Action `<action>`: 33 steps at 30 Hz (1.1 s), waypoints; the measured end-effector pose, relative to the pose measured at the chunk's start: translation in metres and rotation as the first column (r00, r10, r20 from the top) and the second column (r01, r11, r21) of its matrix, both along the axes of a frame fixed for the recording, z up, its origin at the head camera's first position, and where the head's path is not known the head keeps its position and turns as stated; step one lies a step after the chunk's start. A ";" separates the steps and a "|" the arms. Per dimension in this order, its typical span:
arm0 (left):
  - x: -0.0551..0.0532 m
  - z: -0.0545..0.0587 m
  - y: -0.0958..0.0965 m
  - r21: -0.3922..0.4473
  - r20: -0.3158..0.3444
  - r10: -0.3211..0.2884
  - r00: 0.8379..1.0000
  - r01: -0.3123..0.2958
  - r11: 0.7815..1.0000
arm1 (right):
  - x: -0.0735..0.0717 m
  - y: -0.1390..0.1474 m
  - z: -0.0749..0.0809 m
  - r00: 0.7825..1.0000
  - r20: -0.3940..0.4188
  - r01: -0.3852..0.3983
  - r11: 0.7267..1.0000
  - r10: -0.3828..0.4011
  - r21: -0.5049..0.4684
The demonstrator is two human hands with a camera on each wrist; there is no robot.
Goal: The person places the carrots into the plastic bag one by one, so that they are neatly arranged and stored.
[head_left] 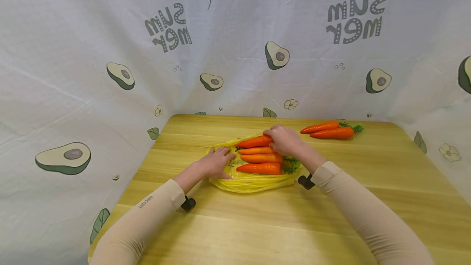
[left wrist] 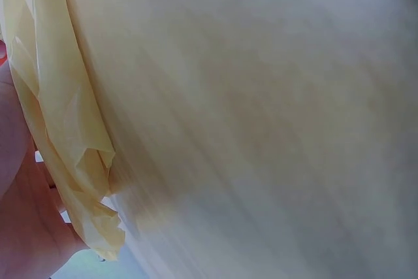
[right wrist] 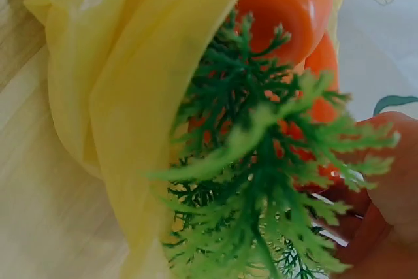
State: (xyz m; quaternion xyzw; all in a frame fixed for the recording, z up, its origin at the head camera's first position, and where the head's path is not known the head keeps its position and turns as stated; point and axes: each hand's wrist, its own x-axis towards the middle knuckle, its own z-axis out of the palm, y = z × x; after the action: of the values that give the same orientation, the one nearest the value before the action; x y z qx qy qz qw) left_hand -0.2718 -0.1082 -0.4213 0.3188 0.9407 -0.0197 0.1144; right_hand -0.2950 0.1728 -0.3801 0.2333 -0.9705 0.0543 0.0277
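A yellow plastic bag (head_left: pixel 243 186) lies spread on the wooden table, with several orange carrots (head_left: pixel 260 169) side by side on it, green tops to the right. My right hand (head_left: pixel 285 140) grips the rearmost carrot (head_left: pixel 253 142) by its thick end. Feathery carrot greens (right wrist: pixel 261 135) fill the middle of the right wrist view, beside a fold of the bag. At the bag's left end, my left hand (head_left: pixel 216 162) rests with fingers spread. In the left wrist view a crumpled edge of the bag (left wrist: pixel 59 115) partly hides that hand.
Two more carrots (head_left: pixel 333 133) with green tops lie at the back right of the table (head_left: pixel 368 199). A white curtain (head_left: pixel 235 52) printed with avocados hangs behind the table and along both sides.
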 end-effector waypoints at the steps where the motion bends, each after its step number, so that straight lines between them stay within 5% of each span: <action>1: 0.000 0.000 0.000 -0.005 -0.002 0.000 1.000 0.000 1.000 | 0.000 0.000 0.000 1.000 -0.004 0.000 1.000 0.000 -0.003; 33: 0.003 0.000 0.000 0.016 0.001 -0.003 1.000 0.003 1.000 | 0.010 0.002 0.009 0.995 -0.099 -0.019 0.995 0.010 -0.098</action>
State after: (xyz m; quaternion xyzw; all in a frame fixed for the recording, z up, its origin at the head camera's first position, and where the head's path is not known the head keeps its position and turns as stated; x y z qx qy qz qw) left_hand -0.2692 -0.1084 -0.4215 0.3209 0.9404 -0.0125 0.1121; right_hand -0.2847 0.1745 -0.3712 0.2410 -0.9624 0.0911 0.0865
